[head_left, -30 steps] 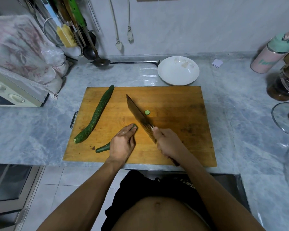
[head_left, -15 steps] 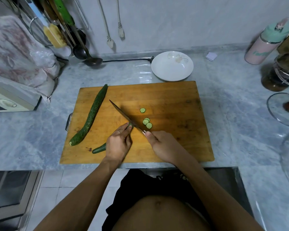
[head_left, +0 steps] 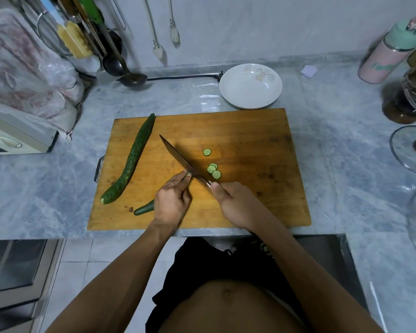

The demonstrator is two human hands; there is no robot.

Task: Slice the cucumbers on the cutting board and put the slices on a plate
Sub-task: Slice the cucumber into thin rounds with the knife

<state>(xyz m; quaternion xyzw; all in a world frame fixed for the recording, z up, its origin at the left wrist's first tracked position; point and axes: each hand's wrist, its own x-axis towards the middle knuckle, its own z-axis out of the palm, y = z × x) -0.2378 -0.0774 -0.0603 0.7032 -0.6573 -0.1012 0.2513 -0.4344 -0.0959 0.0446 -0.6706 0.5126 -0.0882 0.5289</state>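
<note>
Head view: pink bottle [head_left: 386,55] lettering unreadable; right hand [head_left: 238,207] grips knife [head_left: 181,161].

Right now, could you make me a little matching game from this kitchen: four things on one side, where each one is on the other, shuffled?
Things:
1. whole cucumber
2. plate
3. slices
4. knife

Places:
A. in the right hand
B. behind the cutting board
C. right of the blade
D. left part of the board

Pairs: 1-D, 2-B, 3-C, 4-A
</note>
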